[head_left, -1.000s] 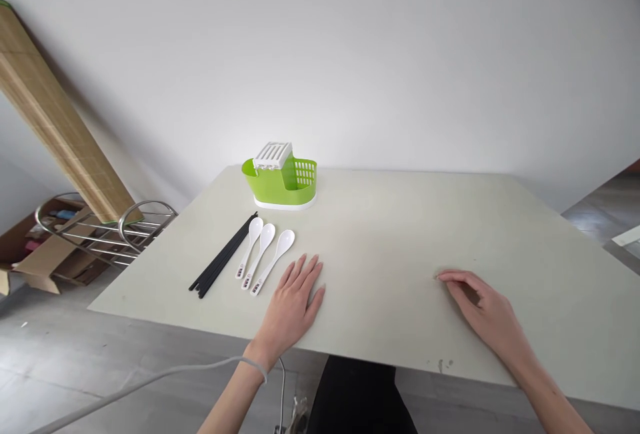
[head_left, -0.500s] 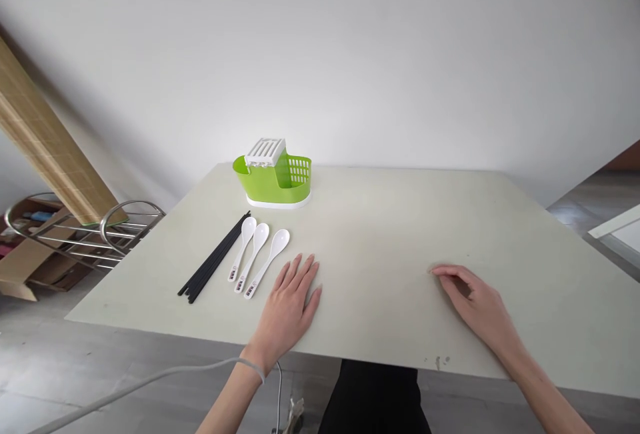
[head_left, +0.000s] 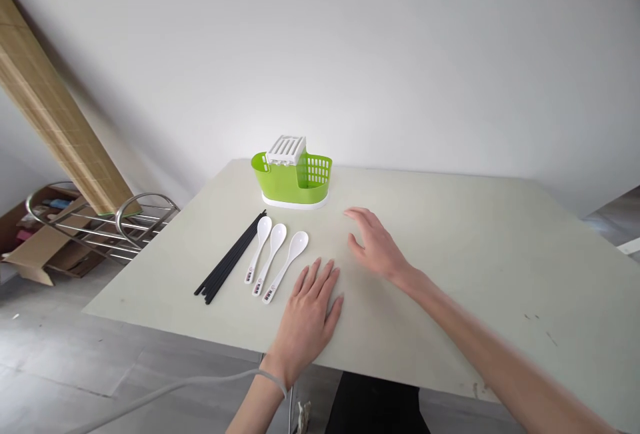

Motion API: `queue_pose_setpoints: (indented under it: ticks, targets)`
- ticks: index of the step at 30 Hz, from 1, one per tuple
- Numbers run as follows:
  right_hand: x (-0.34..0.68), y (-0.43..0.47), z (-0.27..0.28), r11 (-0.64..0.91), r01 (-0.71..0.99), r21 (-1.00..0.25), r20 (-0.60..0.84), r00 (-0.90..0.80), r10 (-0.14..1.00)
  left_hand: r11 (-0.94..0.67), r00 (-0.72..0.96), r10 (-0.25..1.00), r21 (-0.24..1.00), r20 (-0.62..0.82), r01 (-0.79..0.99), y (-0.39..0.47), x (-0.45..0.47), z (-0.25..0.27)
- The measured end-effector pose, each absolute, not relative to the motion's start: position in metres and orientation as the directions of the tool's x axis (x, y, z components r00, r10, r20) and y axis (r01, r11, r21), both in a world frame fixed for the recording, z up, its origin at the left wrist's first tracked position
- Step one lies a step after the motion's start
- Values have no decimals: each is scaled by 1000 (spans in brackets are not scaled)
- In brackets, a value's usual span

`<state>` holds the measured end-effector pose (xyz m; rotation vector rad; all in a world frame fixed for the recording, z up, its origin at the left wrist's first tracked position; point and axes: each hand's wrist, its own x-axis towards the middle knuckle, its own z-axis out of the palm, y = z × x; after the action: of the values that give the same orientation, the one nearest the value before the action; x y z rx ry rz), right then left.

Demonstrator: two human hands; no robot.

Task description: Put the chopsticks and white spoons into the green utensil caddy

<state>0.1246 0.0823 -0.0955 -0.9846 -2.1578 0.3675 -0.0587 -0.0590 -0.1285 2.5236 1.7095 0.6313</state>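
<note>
My left hand [head_left: 309, 314] lies flat on the table with its fingers stretched out, just right of the spoons, holding nothing. My right hand [head_left: 375, 242] is over the middle of the table, thumb and fingers apart, empty. Three white spoons lie side by side: a left one [head_left: 258, 249], a middle one [head_left: 269, 259] and a right one [head_left: 286, 267]. Left of them rests a bundle of black chopsticks [head_left: 231, 257]. Behind stands a green utensil holder [head_left: 280, 184] with a white slotted top [head_left: 287, 149] and a white base; its right part is an open basket with slots.
The pale table [head_left: 450, 221] stands against a white wall [head_left: 425, 67]. At left, a metal rack [head_left: 145, 211], an open cardboard box [head_left: 47, 237] and a leaning wood-coloured panel [head_left: 60, 101] are beside it. A grey cable [head_left: 200, 381] runs across my left wrist.
My right hand has moved left and forward, toward the spoons and the holder, and its thumb and fingers have parted. My left hand stays flat beside the spoons. The view has shifted slightly.
</note>
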Motion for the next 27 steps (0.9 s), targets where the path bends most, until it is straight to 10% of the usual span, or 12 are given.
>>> queue_pose_setpoints:
  ticks: [6,11,27]
  targets:
    - [86,103,-103,671,545,-502,484,-466,741,-410,260,879,352,400,842,-68,-73,-111]
    - [125,90,-126,579,597,-555,367,-449,815,-43,-197,792,375,577,926,-67,-148,-83]
    - [268,37,-168,273,738,-618,309,-91,947,324,-358,913,-189,-194,927,-23,-222,-33]
